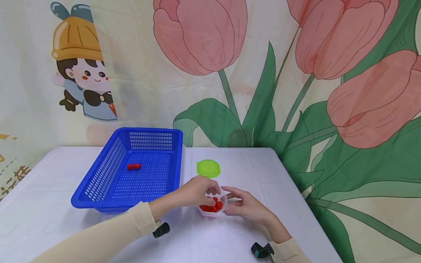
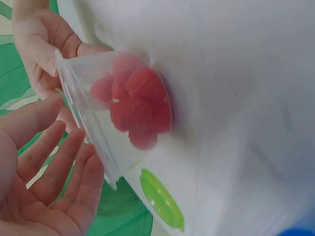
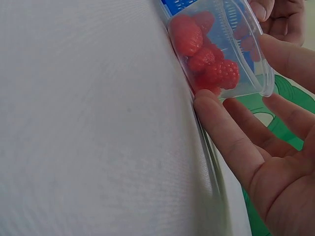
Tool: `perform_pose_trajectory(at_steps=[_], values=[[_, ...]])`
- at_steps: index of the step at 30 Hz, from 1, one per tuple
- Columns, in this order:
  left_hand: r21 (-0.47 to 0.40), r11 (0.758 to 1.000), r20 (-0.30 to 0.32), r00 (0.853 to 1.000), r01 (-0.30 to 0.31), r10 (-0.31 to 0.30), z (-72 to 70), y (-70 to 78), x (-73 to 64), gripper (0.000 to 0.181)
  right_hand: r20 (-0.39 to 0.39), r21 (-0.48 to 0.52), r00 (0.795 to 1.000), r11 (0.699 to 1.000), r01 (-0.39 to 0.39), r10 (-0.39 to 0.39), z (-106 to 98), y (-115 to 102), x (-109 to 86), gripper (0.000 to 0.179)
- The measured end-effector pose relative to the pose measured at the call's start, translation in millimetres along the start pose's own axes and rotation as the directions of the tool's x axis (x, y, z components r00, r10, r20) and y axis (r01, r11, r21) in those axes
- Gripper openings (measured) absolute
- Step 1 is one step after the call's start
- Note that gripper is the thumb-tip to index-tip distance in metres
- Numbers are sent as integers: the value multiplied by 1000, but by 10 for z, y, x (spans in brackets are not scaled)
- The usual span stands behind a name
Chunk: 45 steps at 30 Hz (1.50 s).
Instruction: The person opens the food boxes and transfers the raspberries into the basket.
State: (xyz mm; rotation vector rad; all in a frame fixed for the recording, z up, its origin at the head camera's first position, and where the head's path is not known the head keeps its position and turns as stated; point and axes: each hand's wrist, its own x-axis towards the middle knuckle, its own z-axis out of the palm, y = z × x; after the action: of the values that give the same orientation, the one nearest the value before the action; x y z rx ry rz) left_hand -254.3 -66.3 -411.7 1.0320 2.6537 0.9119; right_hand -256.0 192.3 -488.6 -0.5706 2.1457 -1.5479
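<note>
A clear plastic tub (image 1: 210, 213) with several red raspberries (image 2: 140, 105) in it stands on the table. My left hand (image 1: 198, 191) is over its mouth; in the left wrist view the loosely bent fingers (image 2: 74, 167) are at the rim and hold nothing that shows. From the right side, my right hand (image 1: 246, 206) rests against the tub, its fingers (image 3: 231, 137) extended, one fingertip low by the base and another at the rim. Behind the tub lies a round green lid (image 1: 208, 168).
A large blue plastic basket (image 1: 180, 164) stands left of the tub, with two small red berries (image 1: 133, 166) on its floor. White cloth covers the table (image 1: 250, 164). A curtain (image 1: 141, 73) with printed tulips hangs behind.
</note>
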Motion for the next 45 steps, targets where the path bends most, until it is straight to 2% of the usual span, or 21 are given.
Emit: perform_pose_trajectory(at_steps=[6, 16, 29, 45], values=[[-47, 999, -28, 1000, 11, -12, 109, -32, -17, 22, -3, -7, 1000, 1000, -8, 8, 8, -10, -4, 71], [-51, 997, -75, 996, 55, -58, 212, 18, -38, 23, 1, 7, 1000, 1000, 0, 0, -1, -20, -8, 73], [-19, 999, -109, 993, 36, -38, 357, -42, -5, 26, -20, -18, 999, 999, 28, -28, 2, -21, -27, 71], [53, 995, -147, 986, 88, -79, 444, -39, 16, 25, -17, -37, 999, 998, 43, -44, 11, -16, -17, 70]])
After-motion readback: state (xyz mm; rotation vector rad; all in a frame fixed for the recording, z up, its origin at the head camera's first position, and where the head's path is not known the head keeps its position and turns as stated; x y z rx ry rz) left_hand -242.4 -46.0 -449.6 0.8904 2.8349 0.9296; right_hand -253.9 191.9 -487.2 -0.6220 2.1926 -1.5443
